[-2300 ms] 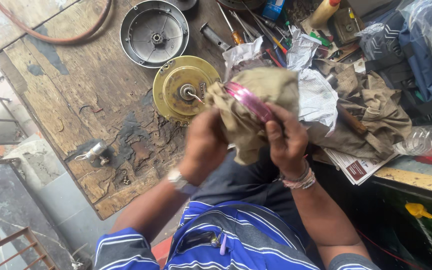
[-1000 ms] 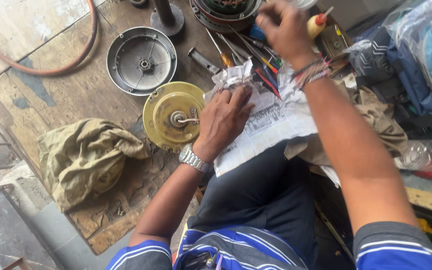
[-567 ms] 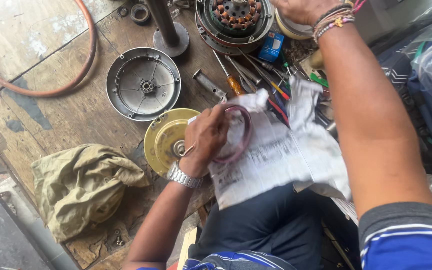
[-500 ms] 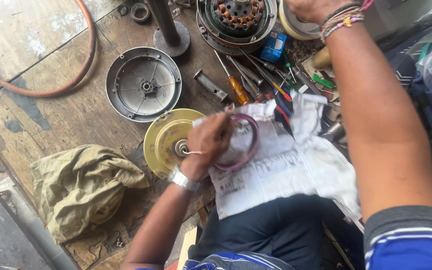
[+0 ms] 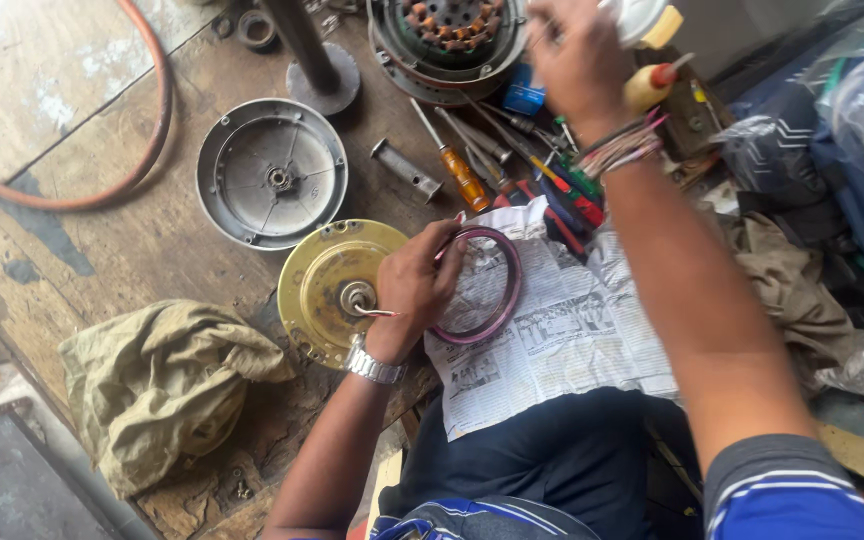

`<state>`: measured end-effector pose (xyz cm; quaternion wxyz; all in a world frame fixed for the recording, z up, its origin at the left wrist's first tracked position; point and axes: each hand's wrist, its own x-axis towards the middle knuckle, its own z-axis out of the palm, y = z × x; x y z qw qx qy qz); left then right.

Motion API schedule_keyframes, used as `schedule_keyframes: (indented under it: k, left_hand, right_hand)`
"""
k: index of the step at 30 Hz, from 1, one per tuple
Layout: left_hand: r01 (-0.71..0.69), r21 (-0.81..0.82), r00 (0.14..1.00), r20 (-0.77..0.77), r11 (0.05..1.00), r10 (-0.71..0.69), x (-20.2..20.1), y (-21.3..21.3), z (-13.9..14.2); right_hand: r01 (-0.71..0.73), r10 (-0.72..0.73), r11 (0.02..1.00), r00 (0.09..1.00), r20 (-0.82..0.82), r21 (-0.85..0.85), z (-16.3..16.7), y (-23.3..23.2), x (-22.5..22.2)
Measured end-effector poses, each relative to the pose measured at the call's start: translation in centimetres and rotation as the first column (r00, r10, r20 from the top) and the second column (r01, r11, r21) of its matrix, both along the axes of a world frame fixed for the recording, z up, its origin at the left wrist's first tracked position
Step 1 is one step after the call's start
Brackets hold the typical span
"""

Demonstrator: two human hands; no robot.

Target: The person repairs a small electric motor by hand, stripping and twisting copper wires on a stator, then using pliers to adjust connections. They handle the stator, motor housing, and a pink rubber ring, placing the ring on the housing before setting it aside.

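Copper-pink wire, wound into a thin coil ring [image 5: 477, 290], lies on the newspaper [image 5: 562, 340]. The left hand [image 5: 414, 285] pinches its rim at 9 o'clock; it looks light, springy and easily bent, best held by the bundle. The right hand [image 5: 577, 60], at 12 o'clock, closes around a white bottle [image 5: 642, 18].
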<state>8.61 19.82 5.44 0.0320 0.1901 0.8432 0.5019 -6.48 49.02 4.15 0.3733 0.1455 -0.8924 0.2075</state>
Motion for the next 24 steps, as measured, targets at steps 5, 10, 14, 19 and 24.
schedule_keyframes:
  k: [5, 10, 14, 19, 24]
  left_hand:
    - [0.011, 0.005, 0.999, 0.048, 1.0, -0.012, -0.4, -0.7, -0.7]
    - [0.003, 0.066, 0.998, 0.063, 0.998, -0.007, -0.4, -1.3, -1.3]
    - [-0.006, 0.071, 0.996, 0.09, 0.997, 0.0, -0.6, -1.4, -2.1]
    - [-0.019, 0.121, 0.998, 0.069, 0.993, 0.011, -0.5, -1.4, -2.7]
    - [-0.046, 0.158, 0.988, 0.154, 0.986, 0.021, -0.1, -1.3, -2.4]
  right_hand:
    - [0.029, -0.024, 0.999, 0.982, 0.185, -0.021, -1.5, -3.1, 1.0]
    - [0.064, -0.113, 0.966, 0.976, 0.186, 0.249, 1.1, -2.4, -3.7]
    - [0.106, -0.187, 0.915, 0.966, 0.177, 0.389, 3.2, -1.4, -7.3]
    - [0.033, -0.185, 0.912, 0.923, 0.339, 0.408, 3.2, 0.6, -12.5]
    - [0.003, -0.361, 0.841, 0.748, 0.557, 0.541, 3.0, 2.2, -16.4]
